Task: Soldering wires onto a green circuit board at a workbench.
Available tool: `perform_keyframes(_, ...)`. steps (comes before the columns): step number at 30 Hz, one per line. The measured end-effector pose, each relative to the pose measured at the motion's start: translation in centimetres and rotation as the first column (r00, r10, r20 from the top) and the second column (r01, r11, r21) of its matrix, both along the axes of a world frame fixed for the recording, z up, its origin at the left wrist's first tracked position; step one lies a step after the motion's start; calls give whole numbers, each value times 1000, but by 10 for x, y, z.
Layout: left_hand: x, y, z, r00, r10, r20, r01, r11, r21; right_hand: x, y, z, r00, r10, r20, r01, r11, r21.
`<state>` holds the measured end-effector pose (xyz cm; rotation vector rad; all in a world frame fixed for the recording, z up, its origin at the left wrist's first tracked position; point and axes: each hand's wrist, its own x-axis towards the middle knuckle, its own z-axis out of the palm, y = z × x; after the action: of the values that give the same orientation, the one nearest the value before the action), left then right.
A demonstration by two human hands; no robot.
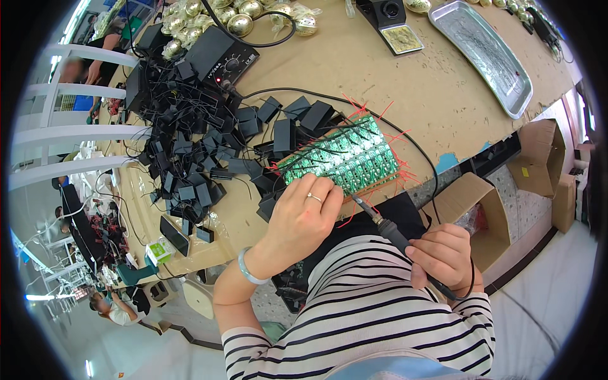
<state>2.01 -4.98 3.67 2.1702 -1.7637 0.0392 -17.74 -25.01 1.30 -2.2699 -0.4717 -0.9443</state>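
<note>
A panel of green circuit boards [364, 154] lies near the table's front edge, with red wires sticking out around it and black wires laid across it. My left hand [305, 212] is over the panel's near left side, fingers bent and pinched together. What they pinch is hidden under the fingertips. In my right hand [444, 256] is a soldering iron [397, 236], gripped by its dark handle. Its tip points up and left at the panel's near edge, just right of my left fingertips. Small black boxes [284, 135] with black wires touch the panel's left side.
Left of the panel spreads a heap of black boxes and wires [190, 142]. Behind it stands a black soldering station [221, 56], its cord looping right around the panel. Farther back are round gold parts [240, 24], a soldering iron stand [387, 22] and a metal tray [516, 85]. Cardboard boxes [500, 234] sit at right.
</note>
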Motion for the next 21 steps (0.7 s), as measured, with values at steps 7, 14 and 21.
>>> perform_keyframes(7,-1,-1,4,990,-65,126,59,997,52,4,2,-2,998,14,67,-10,998,-59)
perform_keyframes(14,-7,-2,4,997,10,71,-14,998,60,4,-3,11,994,86,61,-66,957,-281)
perform_keyframes(21,-10,-4,6,995,7,95,-13,998,60,1,-9,20,992,127,12,-112,912,-395)
